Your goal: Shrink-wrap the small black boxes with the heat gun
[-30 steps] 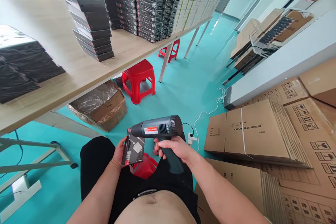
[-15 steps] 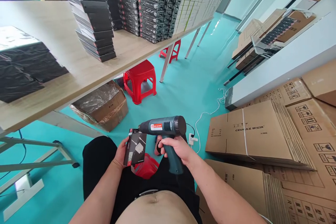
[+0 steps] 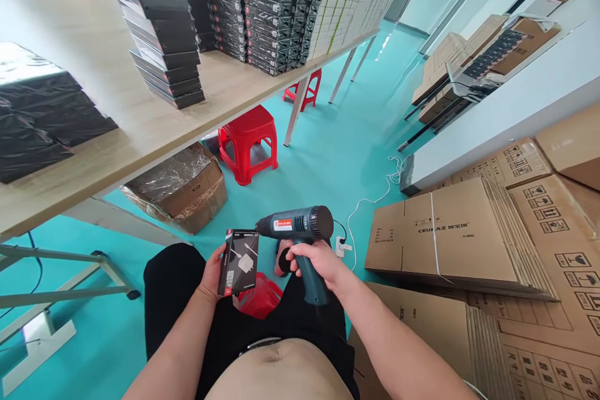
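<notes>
A black charger box (image 3: 242,262), printed with a white plug and cable, is gripped at its left side by my left hand (image 3: 214,272). My right hand (image 3: 315,260) is wrapped round the handle of a dark heat gun (image 3: 300,224). The gun's nozzle points left, close to the box's upper right corner; whether they touch I cannot tell. Below the box, a red plastic stool (image 3: 261,300) shows between my legs.
Left, a wooden table (image 3: 225,84) bears stacks of wrapped black boxes (image 3: 267,12). An open carton (image 3: 197,194) and a red stool (image 3: 250,140) stand below its edge. Flattened cartons (image 3: 435,231) lie at right. A white power strip (image 3: 341,247) with a cord rests on the floor.
The heat gun has moved slightly right, away from the box, with its nozzle now at the box's upper right edge. The box has shifted a little left and shows more of its front.
</notes>
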### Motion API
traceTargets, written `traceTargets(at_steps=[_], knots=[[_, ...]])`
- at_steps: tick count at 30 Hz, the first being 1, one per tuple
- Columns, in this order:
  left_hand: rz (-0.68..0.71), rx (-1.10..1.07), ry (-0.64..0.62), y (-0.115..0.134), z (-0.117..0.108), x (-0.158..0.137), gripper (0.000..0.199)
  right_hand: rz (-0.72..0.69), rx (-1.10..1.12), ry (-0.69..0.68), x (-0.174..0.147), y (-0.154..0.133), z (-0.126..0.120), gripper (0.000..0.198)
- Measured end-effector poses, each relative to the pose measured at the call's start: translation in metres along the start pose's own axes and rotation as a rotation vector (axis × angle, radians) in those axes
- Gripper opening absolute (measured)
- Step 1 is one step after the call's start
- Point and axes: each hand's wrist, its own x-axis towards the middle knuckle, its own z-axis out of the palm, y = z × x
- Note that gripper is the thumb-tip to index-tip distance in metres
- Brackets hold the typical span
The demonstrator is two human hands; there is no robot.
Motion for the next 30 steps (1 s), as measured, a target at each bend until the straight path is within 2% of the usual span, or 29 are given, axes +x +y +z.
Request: traceTargets(at_steps=[4,8,12,15,18,20,23,25,30], knots=[[0.045,-0.008,-0.015,-0.002,-0.001,0.003,0.046,0.067,-0.065,-0.055,-0.007,0.005,-0.022,0.023],[0.181,-0.056,0.090,-0.003,-0.005,0.014,0.034,0.171,-0.090,-0.165,-0.022,0.012,-0.038,0.028],[0.114,-0.102,0.158,-0.001,-0.013,0.023,0.041,0.137,-0.034,-0.084,-0.027,0.021,-0.047,0.029],[0.088,-0.103,0.136,-0.002,-0.019,0.028,0.048,0.123,-0.016,-0.057,-0.029,0.028,-0.040,0.028],[0.090,-0.116,0.162,-0.003,-0.022,0.032,0.042,0.127,-0.013,-0.110,-0.032,0.033,-0.024,0.030],[0.089,-0.134,0.185,-0.002,-0.023,0.032,0.041,0.086,-0.008,-0.098,-0.031,0.035,-0.014,0.031],[0.075,-0.160,0.162,-0.002,-0.021,0.028,0.046,0.030,-0.019,-0.021,-0.029,0.034,-0.013,0.030],[0.054,-0.170,0.163,-0.001,-0.020,0.025,0.047,0.046,-0.043,-0.013,-0.030,0.035,-0.018,0.029],[0.057,-0.169,0.185,-0.002,-0.018,0.026,0.041,0.130,-0.019,-0.179,-0.042,0.039,-0.023,0.031]])
